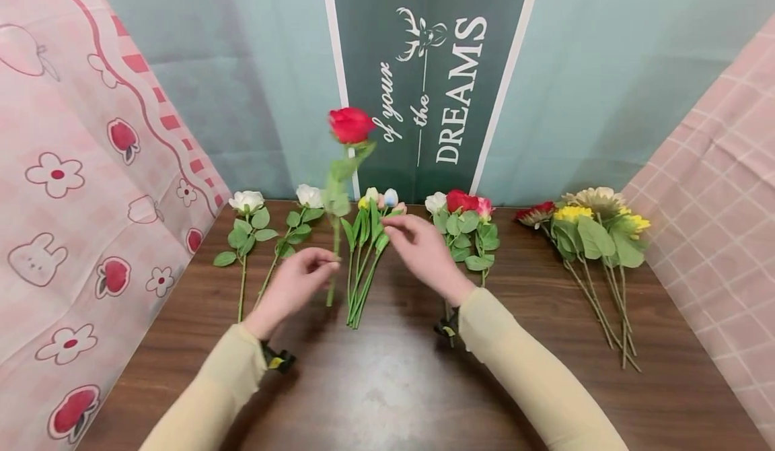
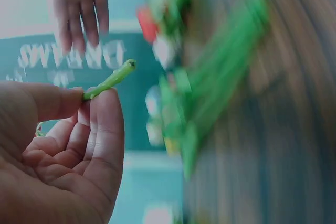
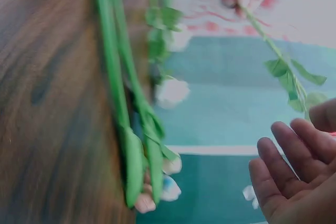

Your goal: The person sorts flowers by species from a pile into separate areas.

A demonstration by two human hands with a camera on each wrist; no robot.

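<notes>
Your left hand (image 1: pixel 297 283), lower centre-left in the head view, pinches the red rose (image 1: pixel 350 125) low on its stem between thumb and fingers; the left wrist view shows the stem end (image 2: pixel 111 81) sticking out past your fingertips. The rose stands nearly upright, its bloom raised off the table in front of the green banner (image 1: pixel 436 74).

Your right hand (image 1: pixel 424 249), centre of frame, holds nothing. Its fingers are relaxed and slightly spread over the tulip bunch (image 1: pixel 366 249); the right wrist view shows the palm (image 3: pixel 296 182) bare. Contact with the bunch: can't tell.

The tulip bunch lies flat on the wooden table (image 1: pixel 387 384) between your hands, buds pointing away from you.

Farther back, left of centre: two white roses (image 1: pixel 248 202) lying flat, side by side. Just right of your right hand: a mixed bunch (image 1: pixel 463 219) of white, red and pink blooms. Far right: a sunflower bunch (image 1: pixel 596 225), well apart from the rest.

Pink patterned cloth (image 1: pixel 79 188) covers the left edge.
</notes>
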